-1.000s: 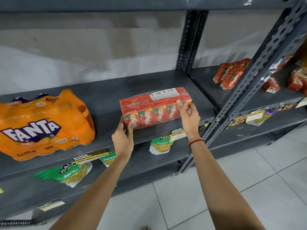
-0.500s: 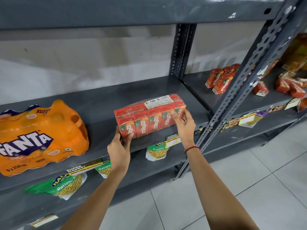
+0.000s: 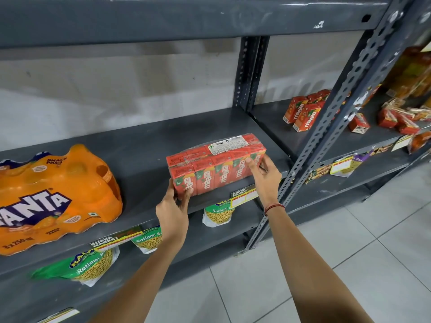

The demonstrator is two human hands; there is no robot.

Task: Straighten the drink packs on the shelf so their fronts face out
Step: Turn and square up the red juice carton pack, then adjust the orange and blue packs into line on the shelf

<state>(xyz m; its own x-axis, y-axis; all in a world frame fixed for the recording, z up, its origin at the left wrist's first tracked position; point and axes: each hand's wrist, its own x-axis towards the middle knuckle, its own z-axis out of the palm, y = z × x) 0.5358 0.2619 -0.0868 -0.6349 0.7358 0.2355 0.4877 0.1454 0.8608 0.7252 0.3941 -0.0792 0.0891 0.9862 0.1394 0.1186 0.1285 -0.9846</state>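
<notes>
Head view, and your two forearms reach up from the tiled floor point(image 3: 349, 264). Your left hand point(image 3: 173, 210) clasps the near-left corner of the Maaza pack point(image 3: 217, 166), thumb on its front; your right hand point(image 3: 265, 176) grips the right end, fingers on the front face. It sits near the front edge of the grey shelf point(image 3: 144, 159), logos facing you, slightly angled. Off left lies the Fanta pack point(image 3: 53, 197). Beyond the upright, loose Maaza cartons point(image 3: 303, 115) stand.

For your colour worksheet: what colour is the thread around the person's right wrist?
Red thread, seen in the head view.
</notes>
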